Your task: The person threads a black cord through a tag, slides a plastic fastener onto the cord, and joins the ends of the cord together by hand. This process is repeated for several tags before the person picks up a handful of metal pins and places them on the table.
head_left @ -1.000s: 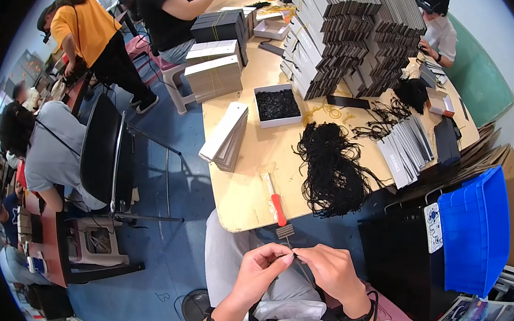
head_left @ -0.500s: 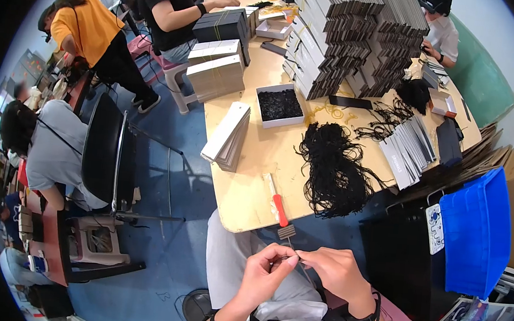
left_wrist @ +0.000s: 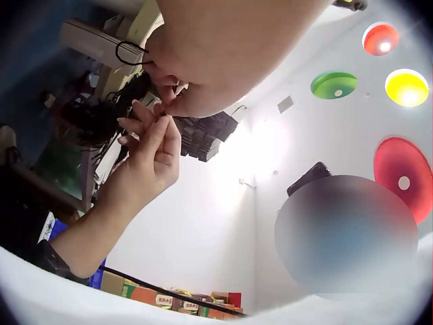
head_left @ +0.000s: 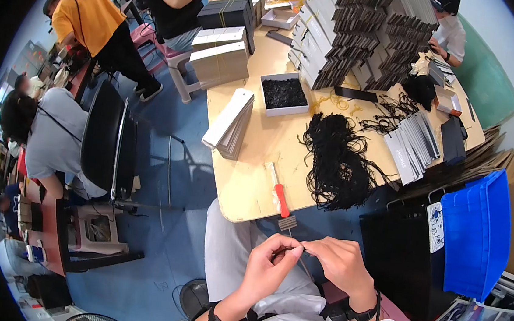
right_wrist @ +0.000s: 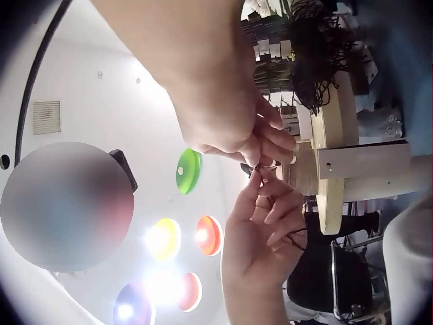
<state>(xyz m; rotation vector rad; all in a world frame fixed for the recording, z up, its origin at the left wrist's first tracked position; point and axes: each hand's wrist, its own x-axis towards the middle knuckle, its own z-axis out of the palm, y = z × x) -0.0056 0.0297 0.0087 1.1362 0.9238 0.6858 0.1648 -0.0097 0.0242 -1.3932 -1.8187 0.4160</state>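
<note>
My left hand (head_left: pixel 269 268) and right hand (head_left: pixel 341 262) meet fingertip to fingertip over my lap, in front of the table's near edge. Between them they pinch a thin black cord (right_wrist: pixel 295 232), whose loop curves out from the left hand's fingers in the right wrist view. The cord's ends are hidden by the fingertips. Just beyond the hands, a red-handled tool (head_left: pixel 280 200) lies at the table edge, and a small grey ridged block (head_left: pixel 287 223) on a thin rod sticks out past it. A heap of black cords (head_left: pixel 339 164) lies on the table (head_left: pixel 248 190).
A white box (head_left: pixel 282 111) of small black pieces stands behind a stack of pale cards (head_left: pixel 228 121). Tall piles of grey cards (head_left: pixel 322 44) rise at the back, with fanned cards (head_left: pixel 410 152) at right. A blue crate (head_left: pixel 476 235) stands right of me; other people work around.
The head view has shifted slightly, so the table sits higher. My hands stay together on the cord, with the fingers turned slightly. A person in black has raised an arm.
</note>
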